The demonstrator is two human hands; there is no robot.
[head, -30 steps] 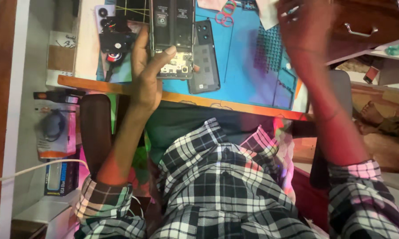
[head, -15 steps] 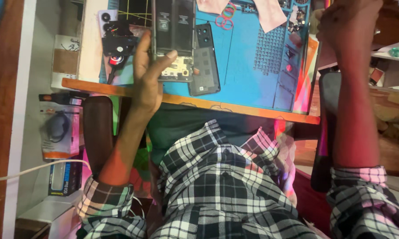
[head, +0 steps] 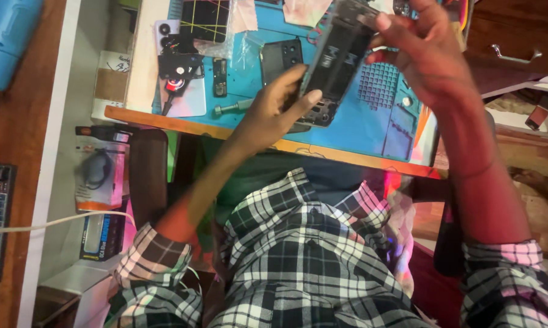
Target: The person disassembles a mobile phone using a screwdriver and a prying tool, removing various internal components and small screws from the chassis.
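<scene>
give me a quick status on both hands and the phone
Both hands on the opened phone: left hand at its lower end, right hand at the top. Phone held tilted above the blue mat. Nothing in the way.

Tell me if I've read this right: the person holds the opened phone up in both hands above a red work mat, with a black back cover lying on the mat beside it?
Not quite: the work mat is blue, not red, as the head view shows. The rest holds: the left hand and right hand both grip the opened phone above the mat, and the black back cover lies on it nearby.
</scene>
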